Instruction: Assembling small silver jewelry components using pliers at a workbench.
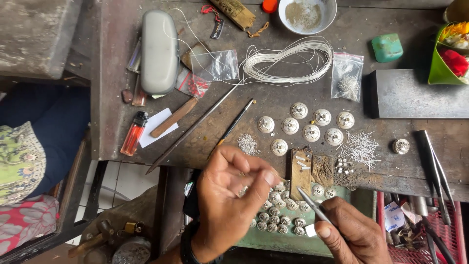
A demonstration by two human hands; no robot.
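1. While the worn wooden desk [273, 117] fills most of the view, a grey steel block [420, 93] lies at its right side and a long grey case [159, 51] at its upper left.
2. Left hand [229, 200] hangs over the desk's near edge, thumb and fingertips pinched together on something too small to make out; it hides part of the green tray [273, 239] below.
3. Right hand [349, 232] is closed around grey tweezers [312, 205], whose tips point up-left toward the left hand.
4. Coiled white wire [288, 61] sits near the top, with a white bowl [308, 14] of powder just beyond it.
5. Round silver buttons [305, 124] lie spread in the desk's middle; more fill the tray between the hands.
6. An orange lighter [133, 133] rests at the left edge beside a white paper slip [157, 123].
7. Thin wire pins [360, 146] are heaped right of the buttons, near one stray button [401, 145].
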